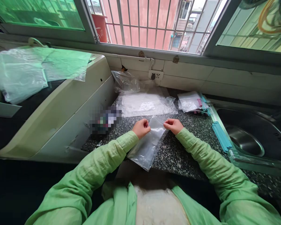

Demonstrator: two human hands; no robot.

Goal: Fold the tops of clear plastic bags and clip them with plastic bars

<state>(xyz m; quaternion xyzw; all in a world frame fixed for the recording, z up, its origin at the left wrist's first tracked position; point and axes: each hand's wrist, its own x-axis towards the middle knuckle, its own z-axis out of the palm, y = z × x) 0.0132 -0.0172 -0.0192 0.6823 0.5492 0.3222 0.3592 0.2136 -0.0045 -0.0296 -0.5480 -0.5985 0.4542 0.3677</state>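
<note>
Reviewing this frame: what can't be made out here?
- Head view: blurred object on the counter, pixelated, identity unreadable.
- Fingertips of left hand and right hand curled at the clear bag top; exact pinch hidden.
- Bag contents: too transparent to tell.
- Sink: cut off by right edge.

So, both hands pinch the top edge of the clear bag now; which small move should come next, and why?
Probably pull the two corners gently apart to open the mouth. The left hand and right hand each pinch a top corner of the clear bag, which lies flat on the granite counter and looks empty.
</note>
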